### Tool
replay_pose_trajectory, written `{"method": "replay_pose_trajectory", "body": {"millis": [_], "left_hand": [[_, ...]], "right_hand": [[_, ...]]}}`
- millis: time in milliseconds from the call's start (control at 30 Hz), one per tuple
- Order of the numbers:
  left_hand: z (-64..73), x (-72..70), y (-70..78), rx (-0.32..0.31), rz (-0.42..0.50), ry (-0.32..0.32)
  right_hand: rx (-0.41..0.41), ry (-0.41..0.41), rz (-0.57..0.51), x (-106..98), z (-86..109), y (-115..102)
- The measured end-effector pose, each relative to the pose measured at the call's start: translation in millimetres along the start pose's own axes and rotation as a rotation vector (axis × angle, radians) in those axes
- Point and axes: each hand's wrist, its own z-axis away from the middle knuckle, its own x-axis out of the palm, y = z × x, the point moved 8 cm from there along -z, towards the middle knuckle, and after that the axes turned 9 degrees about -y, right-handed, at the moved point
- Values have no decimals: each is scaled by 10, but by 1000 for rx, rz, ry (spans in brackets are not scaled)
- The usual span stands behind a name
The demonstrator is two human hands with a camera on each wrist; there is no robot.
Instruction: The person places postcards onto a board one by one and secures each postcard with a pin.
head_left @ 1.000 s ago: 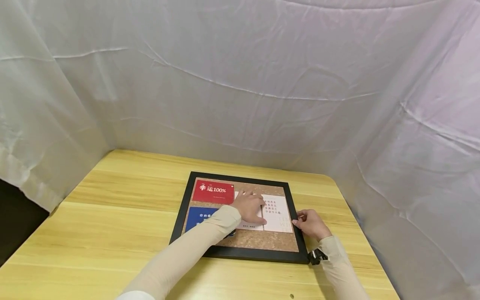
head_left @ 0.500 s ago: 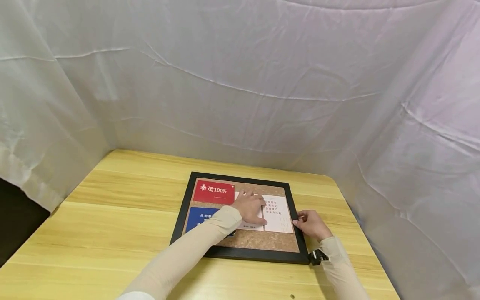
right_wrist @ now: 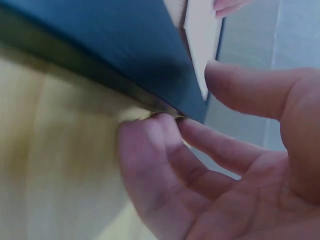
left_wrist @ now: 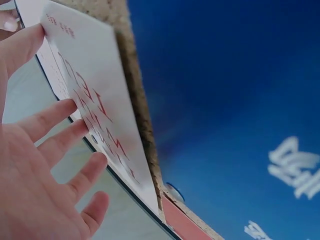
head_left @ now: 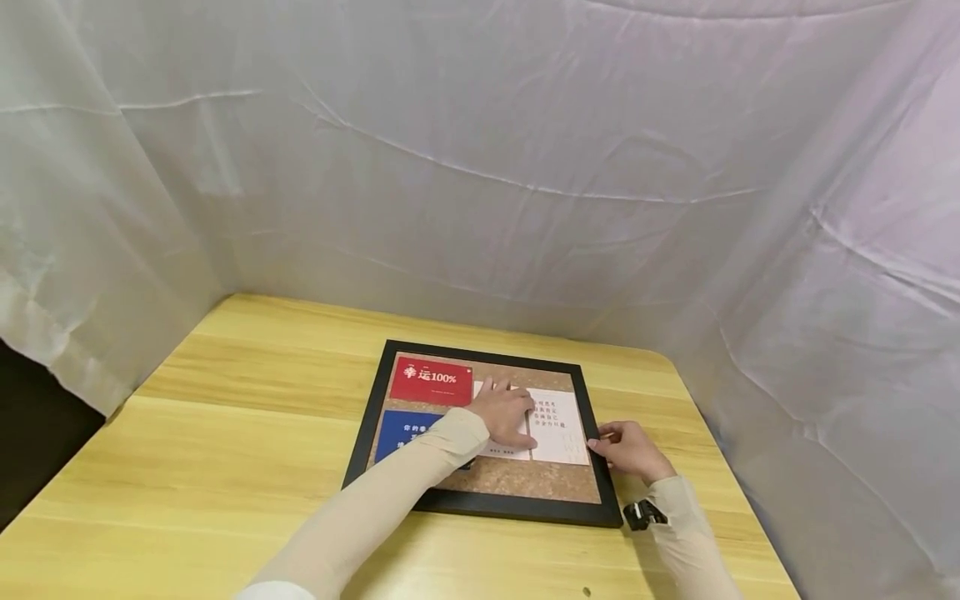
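Note:
A cork board (head_left: 517,477) in a black frame lies flat on the table, with cards on it. My left hand (head_left: 504,412) rests with spread fingers on a white card (left_wrist: 92,85) with red writing, its fingertips touching the surface. Beside that card, to the right, lies a second white card (head_left: 562,429) with lines of text. My right hand (head_left: 633,450) holds the right side of the black frame (right_wrist: 115,45). Its thumb is on top and its curled fingers are at the outer lower edge; some fingertips are hidden there.
A red card (head_left: 431,383) lies at the board's upper left, above a blue card (head_left: 408,429) partly covered by the left forearm. The wooden table (head_left: 247,417) extends around the board. Pale cloth (head_left: 450,167) hangs behind and at both sides.
The head view has shifted slightly. The left hand stays on the white card and the right hand at the frame's side; the right wrist sits slightly farther from the frame's corner.

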Motion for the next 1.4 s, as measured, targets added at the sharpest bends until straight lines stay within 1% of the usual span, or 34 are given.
{"method": "replay_pose_trajectory", "body": {"millis": [67,167,267,367,433,467,600,700,833,933,1033,1167,1267,1333,1400], "left_hand": [[-1,-27,2,-5,-15,6],[7,-45,17,-6,-24,12],[23,-24,38,2,-13,1],[37,-3,50,3,-3,-1],[41,0,52,3,-1,2],[42,-1,53,3,-3,4],[41,-11,65,9,1,3],[42,-12,60,-1,-3,-4],[40,-3,42,-13,-7,-10],[38,0,39,-16,-17,-9],[37,4,46,-17,-29,-10],[33,15,56,-19,-36,-20],[31,17,59,-22,-40,-26],[28,17,58,-22,-43,-26],[29,14,61,-22,-39,-28]], "right_hand": [[-16,10,45,-56,64,-69],[-76,57,143,-133,197,-213],[-152,85,219,-133,353,-374],[-233,82,283,-75,503,-548],[-285,55,310,-13,591,-652],[-298,30,318,26,632,-688],[-338,-138,345,244,805,-769],[-342,-267,361,419,923,-760],[-326,-379,386,594,1061,-697],[-323,-418,415,691,1156,-659],[-295,-449,435,781,1229,-618],[-169,-489,424,881,1315,-521],[-88,-497,396,935,1358,-463],[-76,-496,383,966,1364,-444],[-85,-492,372,987,1360,-431]]}}
